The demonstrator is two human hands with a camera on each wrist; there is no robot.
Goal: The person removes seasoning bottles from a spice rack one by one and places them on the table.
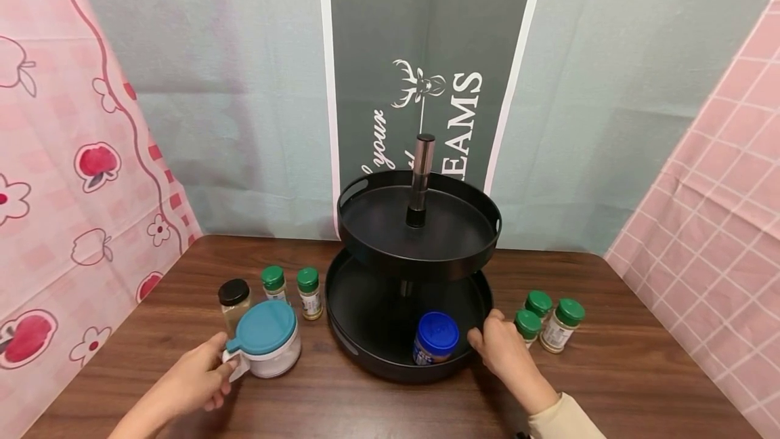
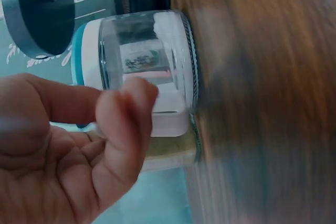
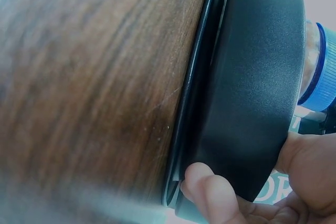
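Note:
My left hand pinches the white handle of a glass jar with a teal lid. Some white stuff lies inside the jar, at its bottom. The jar stands on the table at left, beside the black two-tier round tray. At the right side of that tray, my right hand grips the lower tier's wall, thumb at the rim and fingers against the outside. A jar with a blue lid stands in the lower tier, near the front right. Nothing sits on the upper tier.
Behind the teal-lidded jar stand a black-lidded jar and two green-capped spice bottles. Three more green-capped bottles cluster right of the tray. Hanging cloths enclose the wooden table at the back and sides.

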